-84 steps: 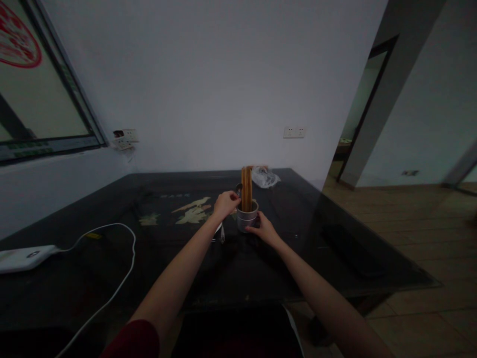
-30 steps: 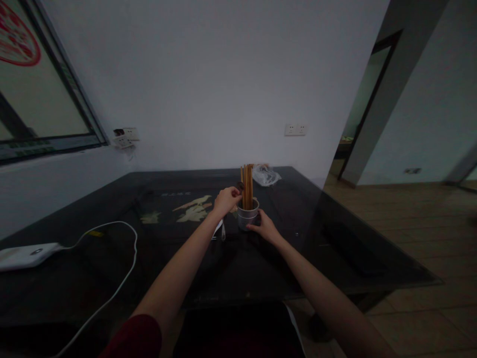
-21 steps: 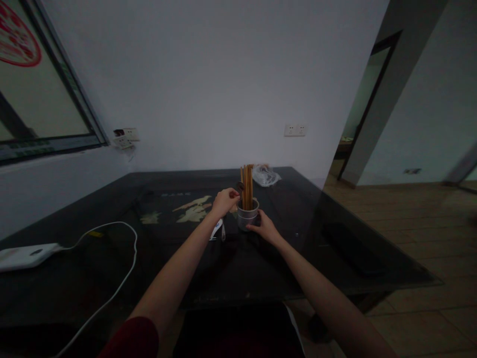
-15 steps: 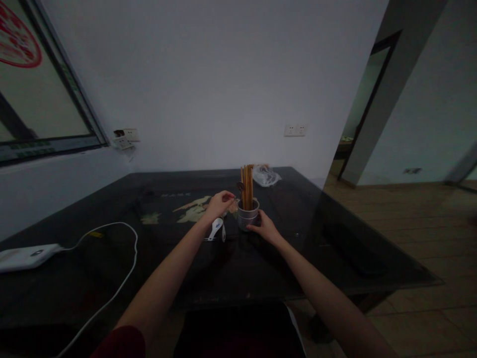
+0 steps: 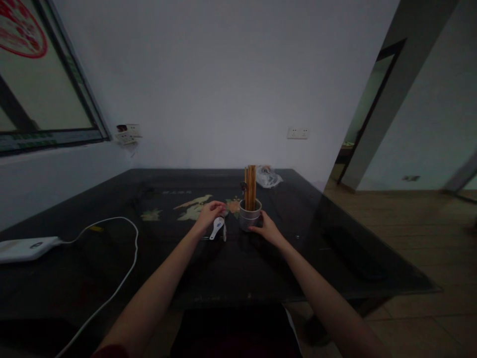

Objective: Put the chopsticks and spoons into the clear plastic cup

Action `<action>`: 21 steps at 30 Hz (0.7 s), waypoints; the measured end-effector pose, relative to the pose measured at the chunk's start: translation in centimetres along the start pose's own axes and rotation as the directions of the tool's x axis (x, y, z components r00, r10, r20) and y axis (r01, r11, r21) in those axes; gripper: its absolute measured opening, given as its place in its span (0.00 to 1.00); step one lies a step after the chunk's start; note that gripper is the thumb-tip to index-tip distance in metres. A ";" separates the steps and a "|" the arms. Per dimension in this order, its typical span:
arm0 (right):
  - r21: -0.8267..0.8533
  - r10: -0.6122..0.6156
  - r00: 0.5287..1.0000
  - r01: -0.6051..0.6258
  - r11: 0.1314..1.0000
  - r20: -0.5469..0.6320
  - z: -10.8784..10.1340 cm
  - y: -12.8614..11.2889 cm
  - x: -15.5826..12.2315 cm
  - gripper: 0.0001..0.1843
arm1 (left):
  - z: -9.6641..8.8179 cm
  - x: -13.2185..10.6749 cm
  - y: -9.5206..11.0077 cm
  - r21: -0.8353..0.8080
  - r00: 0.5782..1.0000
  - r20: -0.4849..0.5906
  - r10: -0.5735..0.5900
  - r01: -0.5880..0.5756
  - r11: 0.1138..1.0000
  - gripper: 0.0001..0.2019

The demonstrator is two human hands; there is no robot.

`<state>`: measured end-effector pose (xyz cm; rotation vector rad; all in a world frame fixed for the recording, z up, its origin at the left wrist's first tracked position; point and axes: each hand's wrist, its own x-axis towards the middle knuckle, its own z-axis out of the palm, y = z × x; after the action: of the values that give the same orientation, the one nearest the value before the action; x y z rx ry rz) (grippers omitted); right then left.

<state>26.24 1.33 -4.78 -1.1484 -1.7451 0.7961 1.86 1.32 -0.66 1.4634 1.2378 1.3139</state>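
Midway between the back and near edges of a dark counter [image 5: 238, 273], a person's right hand [image 5: 269, 231] has its grip clamped on a grey cup [image 5: 249, 220], upright and holding wooden chopsticks [image 5: 251, 189] and a dark spoon [image 5: 243, 187]. Left of it, the left hand [image 5: 209, 215] hovers by a white spoon [image 5: 216, 228] lying on the counter, though whether its grip is closed cannot be told.
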 end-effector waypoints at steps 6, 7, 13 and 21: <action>-0.029 0.069 0.993 -0.072 0.997 -0.095 -3.0 -0.2 0.3 0.28 | -1.2 0.6 -1.6 0.185 0.993 -0.071 0.093 -0.078 0.980 0.08; -0.023 0.067 0.992 -0.070 0.997 -0.107 -3.8 -0.5 0.3 0.26 | -1.3 0.7 -2.0 0.234 0.992 -0.076 0.105 -0.085 0.968 0.09; 0.002 -0.009 0.993 0.009 1.000 -0.120 -6.8 -5.5 -1.9 0.15 | -1.7 0.9 -3.7 0.438 0.986 -0.071 0.149 -0.104 0.893 0.10; -0.224 -0.210 0.973 0.227 0.948 0.096 -0.7 -13.7 -4.7 0.12 | -1.1 0.4 -2.8 0.519 0.976 -0.024 0.215 -0.172 0.837 0.10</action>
<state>22.72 -8.04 5.73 -1.0634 -2.0269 0.5118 0.36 2.21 -3.14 1.9711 1.6170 1.2325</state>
